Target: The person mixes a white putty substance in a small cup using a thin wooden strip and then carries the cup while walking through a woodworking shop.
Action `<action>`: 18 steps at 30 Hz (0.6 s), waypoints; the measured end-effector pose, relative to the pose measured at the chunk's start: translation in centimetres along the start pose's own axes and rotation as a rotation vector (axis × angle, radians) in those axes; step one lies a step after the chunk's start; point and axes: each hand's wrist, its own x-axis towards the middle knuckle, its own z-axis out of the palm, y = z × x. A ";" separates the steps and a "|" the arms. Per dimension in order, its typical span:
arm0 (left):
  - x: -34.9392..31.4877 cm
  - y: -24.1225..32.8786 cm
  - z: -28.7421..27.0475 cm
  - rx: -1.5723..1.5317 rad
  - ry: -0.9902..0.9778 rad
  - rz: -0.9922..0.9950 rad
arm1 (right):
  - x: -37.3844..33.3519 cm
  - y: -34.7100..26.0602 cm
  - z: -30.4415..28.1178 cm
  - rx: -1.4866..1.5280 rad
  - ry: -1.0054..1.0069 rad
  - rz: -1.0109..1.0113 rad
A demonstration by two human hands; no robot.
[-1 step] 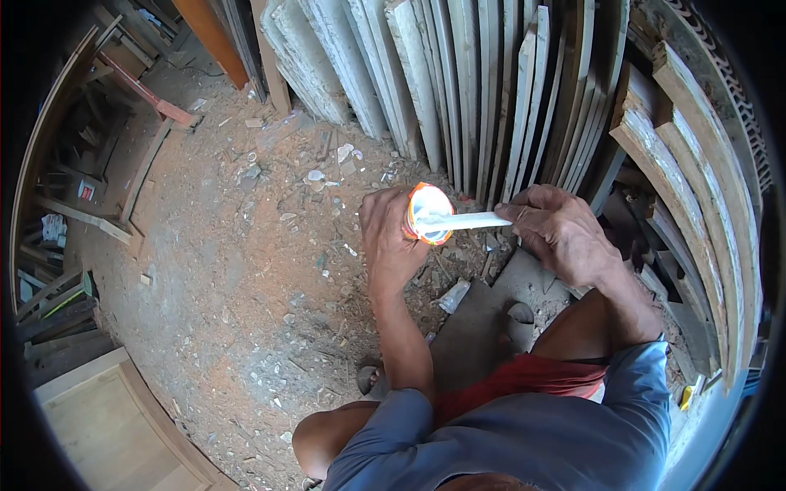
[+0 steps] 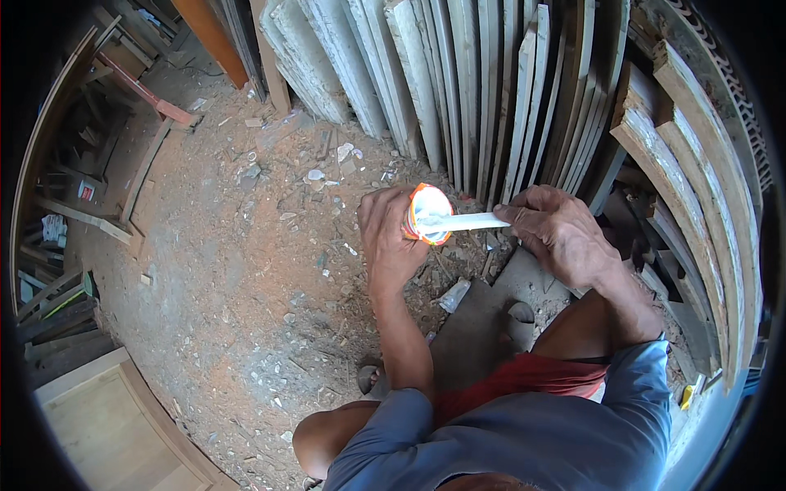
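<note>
Orange-rimmed tub (image 2: pixel 427 214), flat white stick (image 2: pixel 467 222) inside, seemingly.

blue short-sleeved shirt (image 2: pixel 524 442), red shorts (image 2: pixel 524 378), bare forearms.

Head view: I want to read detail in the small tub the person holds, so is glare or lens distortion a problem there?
Head view: sunlight blows out the white contents of the orange-rimmed tub in the left hand and the flat white stick held by the right hand; the leaning boards bow with fisheye toward the rim; dark vignette at the corners.

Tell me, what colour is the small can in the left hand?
Orange can, white inside, seen in the head view.
</note>
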 end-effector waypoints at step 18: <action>-1.4 -2.5 0.4 -0.104 0.012 -0.191 | -0.8 0.7 -3.1 0.036 0.001 0.096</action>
